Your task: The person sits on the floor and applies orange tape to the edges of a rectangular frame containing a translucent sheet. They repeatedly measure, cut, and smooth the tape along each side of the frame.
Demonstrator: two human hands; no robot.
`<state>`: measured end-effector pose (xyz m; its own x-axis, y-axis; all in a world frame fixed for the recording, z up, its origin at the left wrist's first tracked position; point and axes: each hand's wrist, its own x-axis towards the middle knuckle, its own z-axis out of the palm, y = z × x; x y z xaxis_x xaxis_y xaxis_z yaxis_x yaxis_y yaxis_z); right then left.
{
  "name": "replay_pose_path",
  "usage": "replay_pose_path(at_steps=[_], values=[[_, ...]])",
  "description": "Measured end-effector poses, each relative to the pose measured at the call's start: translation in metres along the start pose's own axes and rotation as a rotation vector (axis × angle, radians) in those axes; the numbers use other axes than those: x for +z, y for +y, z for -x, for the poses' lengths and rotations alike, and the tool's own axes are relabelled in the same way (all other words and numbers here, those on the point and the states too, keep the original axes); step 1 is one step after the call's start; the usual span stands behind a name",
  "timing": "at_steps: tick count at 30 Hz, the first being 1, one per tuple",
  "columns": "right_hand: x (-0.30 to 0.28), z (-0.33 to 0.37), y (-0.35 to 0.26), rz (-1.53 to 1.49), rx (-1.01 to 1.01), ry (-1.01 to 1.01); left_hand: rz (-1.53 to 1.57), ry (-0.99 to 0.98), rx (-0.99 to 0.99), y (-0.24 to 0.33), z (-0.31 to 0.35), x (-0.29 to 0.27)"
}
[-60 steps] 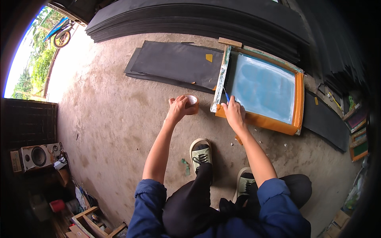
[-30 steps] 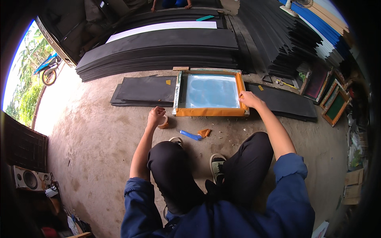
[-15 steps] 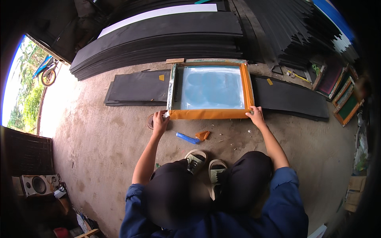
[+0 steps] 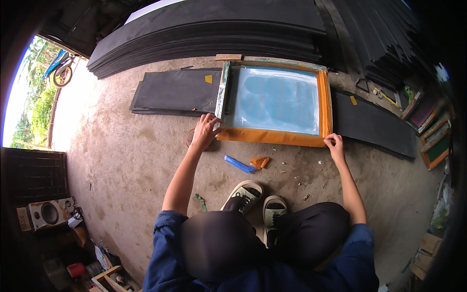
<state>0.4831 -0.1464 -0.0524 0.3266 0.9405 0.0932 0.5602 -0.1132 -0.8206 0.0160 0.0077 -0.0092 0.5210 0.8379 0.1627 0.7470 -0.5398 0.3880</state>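
Note:
A screen printing frame [image 4: 224,90] with pale blue mesh [image 4: 275,100] lies in front of me over dark sheets. Orange-brown tape [image 4: 272,136] covers its near side and its right side. At the near left corner, my left hand [image 4: 205,130] is closed, thumb and fingers around the corner; the exact hold is partly hidden. My right hand [image 4: 335,145] pinches the tape's edge at the near right corner. A roll of tape [image 4: 190,138] lies on the floor beside my left wrist, partly covered by it. Nearer my feet lie a blue cutter [image 4: 238,164] and a crumpled piece of orange tape [image 4: 260,162].
Flat dark sheets [image 4: 170,92] stick out left of the frame, more dark sheets [image 4: 374,121] right. Behind stands a long stack of black sheets [image 4: 209,36]. Other small frames [image 4: 433,138] lean at the far right. A speaker [image 4: 48,212] sits at the left.
The view has shifted, so the frame appears further right. My left hand has moved slightly up around its corner. My right fingers have drawn together into a pinch at the tape's right end.

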Motion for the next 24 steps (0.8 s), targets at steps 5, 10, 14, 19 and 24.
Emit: replay_pose_path(at_steps=[5,10,14,19,24], values=[[-0.016,0.009,-0.032,-0.103,0.009,-0.046,0.067,0.003,-0.007,-0.002,0.0,0.003],[-0.036,0.015,-0.089,0.046,-0.036,0.004,0.217,0.067,0.029,-0.005,0.008,-0.003],[-0.063,0.014,-0.128,0.163,-0.069,0.072,0.486,0.037,-0.056,0.004,0.011,-0.024],[-0.093,0.012,-0.16,0.132,-0.095,0.175,0.565,0.095,0.001,0.03,0.002,-0.091],[-0.122,0.013,-0.195,0.079,-0.131,0.256,0.48,0.054,0.015,0.054,-0.002,-0.162]])
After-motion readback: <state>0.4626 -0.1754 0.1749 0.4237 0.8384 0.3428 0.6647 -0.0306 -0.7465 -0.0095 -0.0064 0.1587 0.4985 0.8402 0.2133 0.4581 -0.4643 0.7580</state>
